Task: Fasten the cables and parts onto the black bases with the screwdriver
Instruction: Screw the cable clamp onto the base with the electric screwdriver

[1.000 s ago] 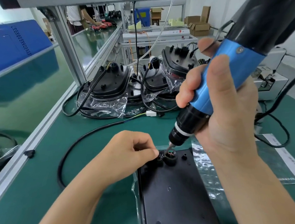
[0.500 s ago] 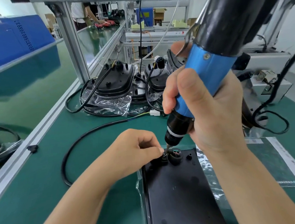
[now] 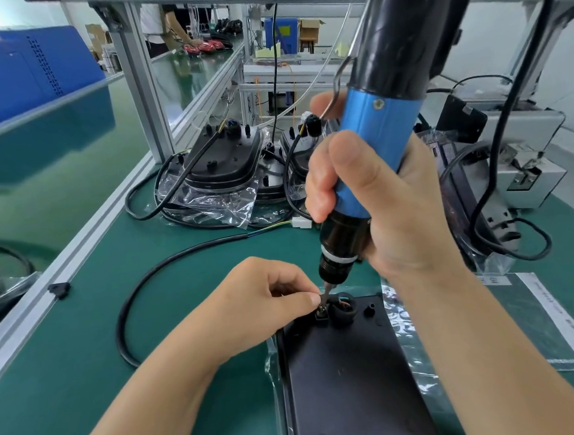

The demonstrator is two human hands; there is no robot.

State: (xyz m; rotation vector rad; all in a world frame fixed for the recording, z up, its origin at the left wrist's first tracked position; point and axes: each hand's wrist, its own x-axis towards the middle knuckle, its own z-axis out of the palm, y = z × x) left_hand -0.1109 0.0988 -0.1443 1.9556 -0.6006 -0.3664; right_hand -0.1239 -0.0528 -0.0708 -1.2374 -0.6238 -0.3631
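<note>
From the head view, my right hand (image 3: 391, 209) wraps the blue barrel of the screwdriver (image 3: 376, 148) in a closed grip, thumb up the near side, so I can keep the tool close to upright and bear straight down on the bit (image 3: 325, 295). The bit tip sits on a small clamp (image 3: 321, 314) at the far edge of the base (image 3: 347, 384), which lies on the desk (image 3: 213, 257) at about 6 o'clock from the tool. My left hand (image 3: 261, 305) comes in from 8 o'clock and pinches at the clamp with thumb and forefinger, I judge to hold it from turning while the screw bites; whether the fingertips hold the clamp or the screw itself I cannot tell. Just beside the clamp, at 3 o'clock, a round bushing (image 3: 344, 307) shows coloured wires inside. The cable (image 3: 166, 271) loops away over the desk toward 10 o'clock, slack, so it drags nothing. More bases (image 3: 222, 160) in plastic wrap are stacked at 12 o'clock, well apart.
</note>
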